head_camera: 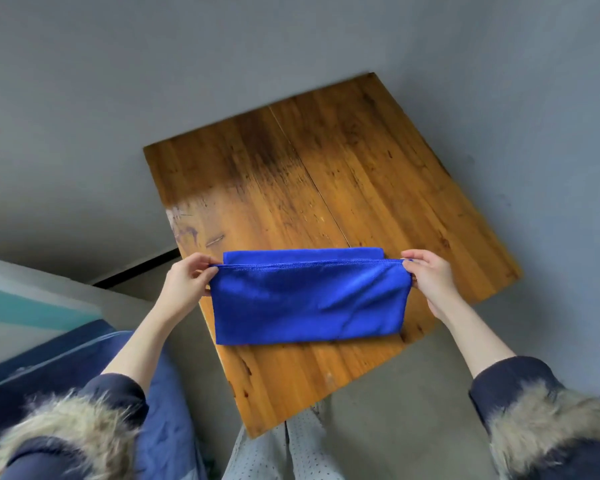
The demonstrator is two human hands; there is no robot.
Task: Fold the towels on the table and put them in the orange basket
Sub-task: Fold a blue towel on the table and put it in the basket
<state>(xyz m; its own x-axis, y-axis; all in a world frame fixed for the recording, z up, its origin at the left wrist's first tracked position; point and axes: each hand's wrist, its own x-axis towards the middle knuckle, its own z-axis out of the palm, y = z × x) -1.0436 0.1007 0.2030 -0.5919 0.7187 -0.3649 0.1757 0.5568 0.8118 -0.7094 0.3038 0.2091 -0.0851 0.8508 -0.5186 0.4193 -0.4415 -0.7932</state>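
Fur-trimmed sleeves (66, 431) nearest camera. Left hand (184, 277) and right hand (426, 275) each pinch upper corner of blue towel (309, 299), folded over near part of wooden surface (326, 185). Towel likely light, limp; corner grip suits next fold. Basket not visible.

Table (326, 174): square wooden top of orange-brown planks, with a seam running from the far edge toward the near side, a dark stain across the far middle, and pale scuffs and scratches by the left edge. Towel (309, 299): blue, folded into a long rectangle, lying across the near half of the top with its lower fold on the wood; its stitched upper edge is raised, and a further blue layer shows just behind it.
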